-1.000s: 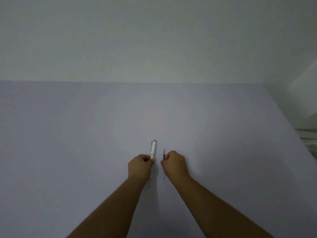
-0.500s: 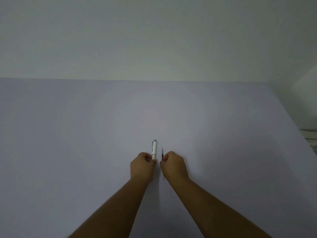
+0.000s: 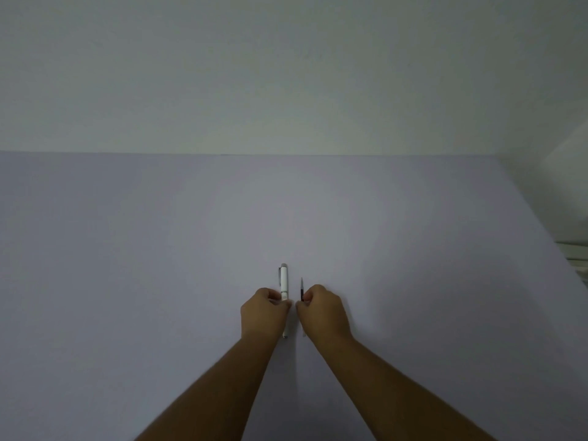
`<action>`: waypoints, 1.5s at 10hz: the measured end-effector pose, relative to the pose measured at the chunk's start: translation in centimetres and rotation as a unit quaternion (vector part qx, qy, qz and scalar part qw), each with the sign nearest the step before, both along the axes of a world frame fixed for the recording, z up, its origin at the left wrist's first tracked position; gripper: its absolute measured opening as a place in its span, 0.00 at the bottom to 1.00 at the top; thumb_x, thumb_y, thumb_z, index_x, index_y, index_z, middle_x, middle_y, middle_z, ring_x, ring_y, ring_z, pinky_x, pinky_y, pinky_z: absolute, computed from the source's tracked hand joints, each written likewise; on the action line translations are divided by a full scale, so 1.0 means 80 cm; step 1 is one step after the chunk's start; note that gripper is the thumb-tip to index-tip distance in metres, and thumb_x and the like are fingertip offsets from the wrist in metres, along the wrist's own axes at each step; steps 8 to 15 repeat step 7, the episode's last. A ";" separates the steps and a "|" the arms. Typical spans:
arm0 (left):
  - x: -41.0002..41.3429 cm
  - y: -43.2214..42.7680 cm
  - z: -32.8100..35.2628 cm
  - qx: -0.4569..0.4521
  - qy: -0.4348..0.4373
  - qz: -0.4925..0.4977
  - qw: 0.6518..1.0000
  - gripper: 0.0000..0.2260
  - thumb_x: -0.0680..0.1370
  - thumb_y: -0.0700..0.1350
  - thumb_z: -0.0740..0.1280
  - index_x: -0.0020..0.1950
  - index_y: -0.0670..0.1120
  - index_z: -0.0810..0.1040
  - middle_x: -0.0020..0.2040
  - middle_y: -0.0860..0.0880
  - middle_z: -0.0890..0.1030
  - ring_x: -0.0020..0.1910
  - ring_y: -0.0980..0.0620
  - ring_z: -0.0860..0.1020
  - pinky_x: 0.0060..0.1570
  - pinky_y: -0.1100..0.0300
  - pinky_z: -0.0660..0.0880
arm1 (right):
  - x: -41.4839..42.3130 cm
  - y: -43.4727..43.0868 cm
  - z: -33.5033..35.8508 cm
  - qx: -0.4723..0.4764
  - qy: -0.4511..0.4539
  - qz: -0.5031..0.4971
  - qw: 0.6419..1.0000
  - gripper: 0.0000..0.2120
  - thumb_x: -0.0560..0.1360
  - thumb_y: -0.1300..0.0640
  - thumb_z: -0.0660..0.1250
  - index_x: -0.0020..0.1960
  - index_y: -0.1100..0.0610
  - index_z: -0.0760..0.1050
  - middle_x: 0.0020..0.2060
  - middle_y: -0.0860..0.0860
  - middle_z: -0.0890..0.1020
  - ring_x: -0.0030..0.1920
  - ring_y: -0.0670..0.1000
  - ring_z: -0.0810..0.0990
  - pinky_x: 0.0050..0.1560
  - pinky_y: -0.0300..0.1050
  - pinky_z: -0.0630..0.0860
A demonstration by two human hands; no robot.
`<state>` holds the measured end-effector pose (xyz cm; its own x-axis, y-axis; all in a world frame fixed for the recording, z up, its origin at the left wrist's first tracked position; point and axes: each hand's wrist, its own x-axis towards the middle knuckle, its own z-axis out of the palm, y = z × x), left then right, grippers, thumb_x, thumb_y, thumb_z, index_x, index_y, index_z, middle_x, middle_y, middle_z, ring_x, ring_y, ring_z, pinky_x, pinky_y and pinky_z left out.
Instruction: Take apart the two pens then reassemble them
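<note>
**Head view: two hands, a white pen and a thin refill**

Head camera gives me a broad pale lilac table (image 3: 159, 281) filling the lower part of the picture, with a plain whitish wall (image 3: 286, 74) rising behind its far edge. My two bare forearms reach in from the bottom and meet near the middle of the table, the hands almost touching each other.

My left hand (image 3: 264, 315) is curled into a loose fist around a white pen (image 3: 284, 281); thumb and fingers pinch its barrel just below a metallic band. The capped end, with a grey clip on its left side, points away from me, and the tip end pokes out below the hand.

My right hand (image 3: 324, 313) is likewise curled, pinching a thin dark refill (image 3: 302, 289) between thumb and forefinger. The refill stands just beside the white pen, roughly parallel to it, apart from it, its far end pointing away from me. A faint pale end shows below this hand; I cannot tell what it belongs to.
</note>
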<state>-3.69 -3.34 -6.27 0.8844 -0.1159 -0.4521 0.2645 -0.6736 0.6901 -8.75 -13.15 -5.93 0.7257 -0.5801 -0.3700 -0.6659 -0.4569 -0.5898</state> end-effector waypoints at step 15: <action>-0.004 0.013 0.019 0.009 -0.005 -0.005 1.000 0.19 0.74 0.49 0.70 0.61 0.43 0.74 0.51 0.46 0.80 0.48 0.50 0.77 0.51 0.58 0.74 | -0.006 0.005 0.009 0.011 -0.035 -0.033 0.999 0.11 0.75 0.50 0.64 0.50 0.57 0.74 0.48 0.55 0.81 0.48 0.56 0.80 0.50 0.52 0.79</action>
